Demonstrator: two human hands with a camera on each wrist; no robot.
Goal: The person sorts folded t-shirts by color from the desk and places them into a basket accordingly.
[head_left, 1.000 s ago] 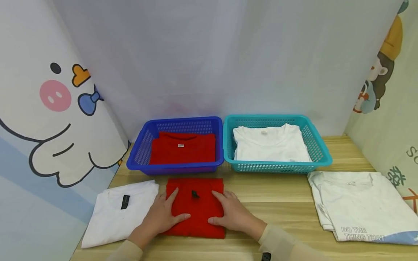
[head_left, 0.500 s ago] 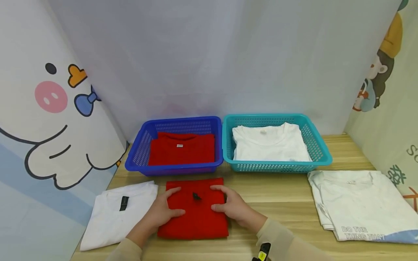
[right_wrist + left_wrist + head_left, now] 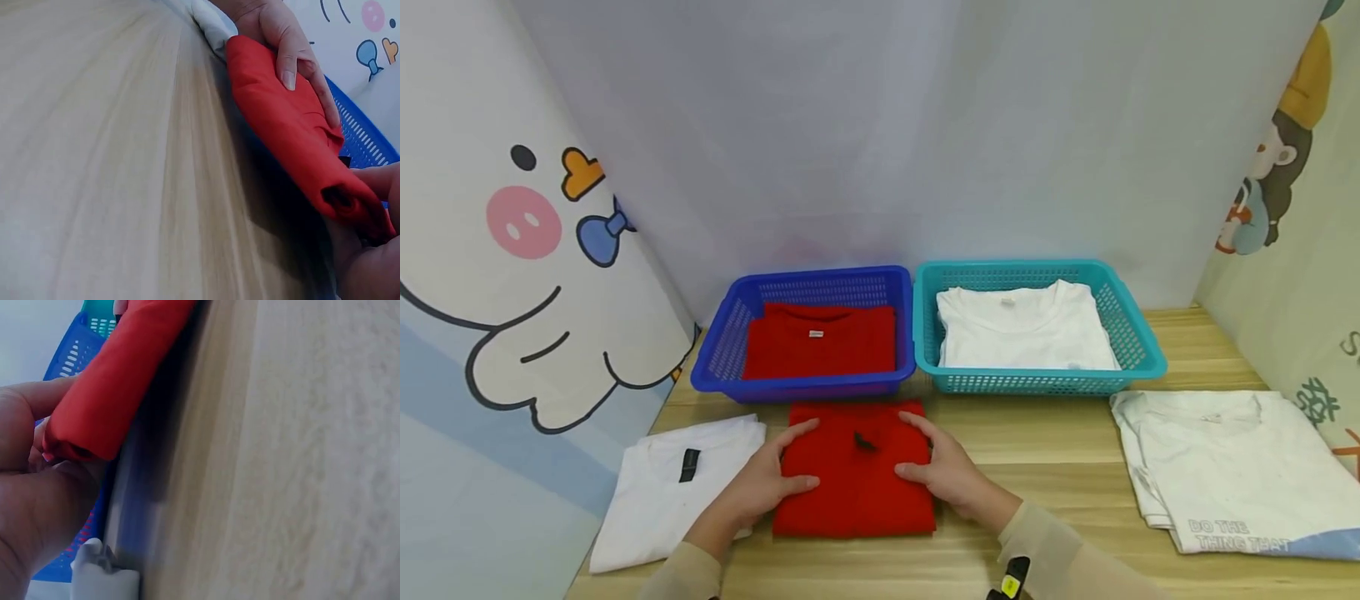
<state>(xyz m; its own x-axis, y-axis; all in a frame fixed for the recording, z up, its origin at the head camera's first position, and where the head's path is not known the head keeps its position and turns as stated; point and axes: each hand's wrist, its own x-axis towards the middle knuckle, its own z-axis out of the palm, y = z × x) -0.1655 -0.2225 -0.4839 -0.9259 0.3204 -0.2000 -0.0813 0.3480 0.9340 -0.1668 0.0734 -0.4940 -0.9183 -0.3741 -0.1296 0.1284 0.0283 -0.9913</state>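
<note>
A folded red T-shirt [image 3: 857,496] with a dark tag at its collar is held level between both hands in front of the baskets. My left hand [image 3: 763,479] grips its left edge, some fingers on top and others under the fold, hidden from above. On the opposite edge my right hand [image 3: 958,475] grips it the same way. The left wrist view has the rolled front fold of the red T-shirt [image 3: 119,394] raised off the wood, a dark shadow beneath. A similar gap and shadow appear under the T-shirt [image 3: 281,125] in the right wrist view.
Behind stands a blue basket [image 3: 820,387] with a folded red shirt inside. Beside it, a teal basket [image 3: 1037,378] holds a folded white shirt. Folded white T-shirts lie on the table: one with a black label [image 3: 655,508] at left, a printed one [image 3: 1225,467] at right.
Fingers that lay on top of the red T-shirt now curl under its sides. The shirt has risen from the table and shifted slightly right and toward the baskets.
</note>
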